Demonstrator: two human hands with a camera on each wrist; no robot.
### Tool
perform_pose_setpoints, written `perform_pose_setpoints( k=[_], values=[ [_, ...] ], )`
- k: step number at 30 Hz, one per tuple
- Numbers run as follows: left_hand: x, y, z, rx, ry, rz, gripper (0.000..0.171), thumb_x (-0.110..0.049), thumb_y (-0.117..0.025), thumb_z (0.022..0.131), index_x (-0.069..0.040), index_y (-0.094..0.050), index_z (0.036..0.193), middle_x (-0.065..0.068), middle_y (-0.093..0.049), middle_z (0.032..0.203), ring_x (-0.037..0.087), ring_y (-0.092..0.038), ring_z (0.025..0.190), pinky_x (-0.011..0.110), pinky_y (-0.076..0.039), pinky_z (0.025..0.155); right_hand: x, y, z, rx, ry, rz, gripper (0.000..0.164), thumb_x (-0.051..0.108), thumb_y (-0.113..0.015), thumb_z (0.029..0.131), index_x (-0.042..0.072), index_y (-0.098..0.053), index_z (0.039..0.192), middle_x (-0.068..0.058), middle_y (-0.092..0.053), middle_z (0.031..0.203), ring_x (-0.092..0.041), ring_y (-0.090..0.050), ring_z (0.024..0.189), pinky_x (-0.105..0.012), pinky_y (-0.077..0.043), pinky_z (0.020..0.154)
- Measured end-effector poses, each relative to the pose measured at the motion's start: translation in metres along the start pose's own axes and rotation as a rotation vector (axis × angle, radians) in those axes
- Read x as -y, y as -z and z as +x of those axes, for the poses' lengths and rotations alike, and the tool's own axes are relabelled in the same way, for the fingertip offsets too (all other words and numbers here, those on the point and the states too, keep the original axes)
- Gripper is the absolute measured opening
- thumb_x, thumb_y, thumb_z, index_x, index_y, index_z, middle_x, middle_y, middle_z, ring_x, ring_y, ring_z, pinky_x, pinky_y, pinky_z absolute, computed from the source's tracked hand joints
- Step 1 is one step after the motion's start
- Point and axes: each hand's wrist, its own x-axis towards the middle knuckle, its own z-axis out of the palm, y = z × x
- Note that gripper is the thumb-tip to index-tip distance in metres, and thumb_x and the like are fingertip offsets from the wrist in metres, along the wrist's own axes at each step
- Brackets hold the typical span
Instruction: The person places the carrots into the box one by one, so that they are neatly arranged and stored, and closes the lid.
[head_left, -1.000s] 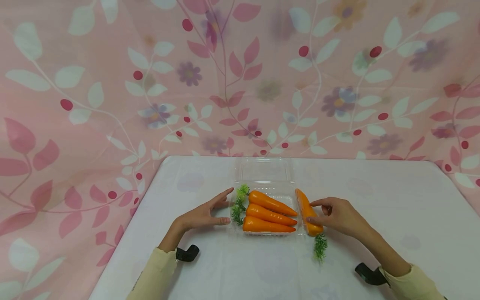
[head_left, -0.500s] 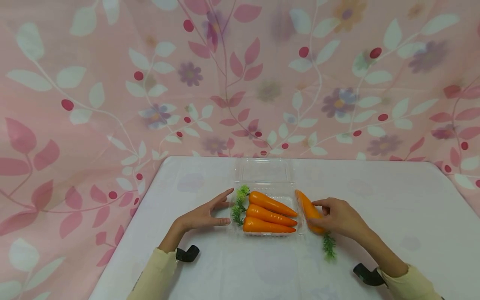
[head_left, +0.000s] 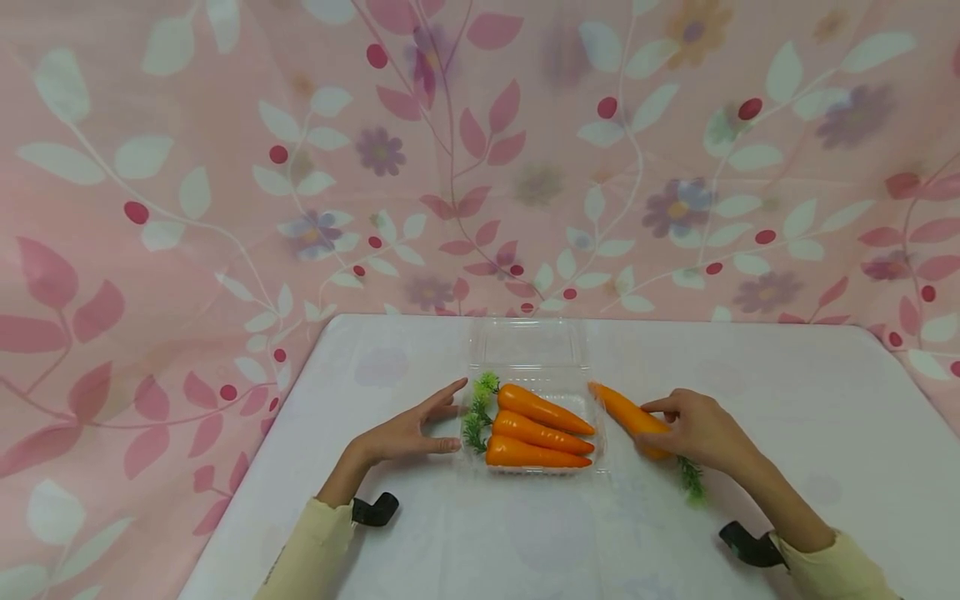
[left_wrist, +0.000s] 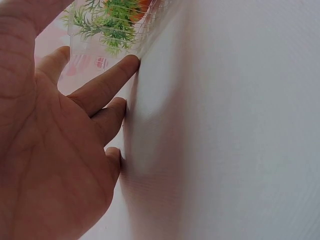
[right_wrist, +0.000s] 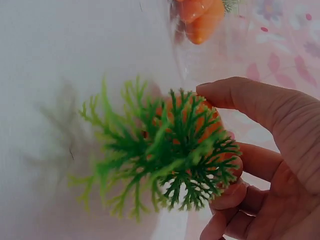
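Note:
My right hand (head_left: 701, 429) grips an orange carrot (head_left: 628, 412) near its thick end, just right of a clear plastic box (head_left: 551, 385). The carrot's tip points at the box's right rim, and its green leafy top (right_wrist: 165, 150) fills the middle of the right wrist view. Inside the box lie three more carrots (head_left: 536, 429), side by side, tips to the right and green tops (head_left: 478, 408) to the left. At the box's left side my left hand (head_left: 408, 429) rests with fingers spread; its fingertips (left_wrist: 132, 61) are right at the box wall.
The box's clear lid (head_left: 531, 342) is folded back behind it, flat toward the table's far edge. A white cloth (head_left: 540, 533) covers the table. Behind it hangs a pink flowered curtain (head_left: 480, 167). Black wrist cameras (head_left: 377, 510) stick out at both sleeves.
My right hand has moved right with the carrot, whose leafy end has swung to the right so it lies more slanted. My left hand and the box have stayed in place.

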Motion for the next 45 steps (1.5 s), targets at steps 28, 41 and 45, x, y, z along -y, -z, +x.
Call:
perform_pose_setpoints(
  k=[28, 41, 45],
  values=[
    [-0.001, -0.001, -0.001, -0.003, 0.001, 0.007, 0.094, -0.042, -0.074, 0.088, -0.037, -0.013, 0.159, 0.003, -0.04, 0.152, 0.022, -0.032, 0.142, 0.064, -0.021, 0.111, -0.021, 0.004, 0.002, -0.135, 0.04, -0.126, 0.039, 0.002, -0.079, 0.07, 0.01, -0.077, 0.107, -0.006, -0.055, 0.089, -0.029, -0.048, 0.083, -0.054, -0.036, 0.071],
    [-0.001, 0.0, -0.001, -0.004, 0.01, 0.01, 0.094, -0.043, -0.074, 0.088, -0.038, -0.013, 0.159, 0.003, -0.038, 0.153, 0.022, -0.033, 0.142, 0.063, -0.022, 0.111, -0.025, 0.001, 0.003, -0.209, 0.06, -0.042, 0.029, -0.008, -0.074, 0.076, 0.016, -0.082, 0.092, -0.003, -0.056, 0.083, -0.03, -0.053, 0.084, -0.052, -0.039, 0.071],
    [-0.001, -0.001, -0.001, -0.005, 0.008, 0.01, 0.093, -0.041, -0.074, 0.088, -0.038, -0.013, 0.159, 0.004, -0.039, 0.153, 0.023, -0.033, 0.142, 0.063, -0.022, 0.111, -0.027, -0.001, 0.005, -0.212, 0.055, -0.016, 0.028, -0.009, -0.075, 0.077, 0.016, -0.082, 0.086, -0.002, -0.057, 0.082, -0.03, -0.054, 0.083, -0.038, -0.044, 0.066]
  ],
)
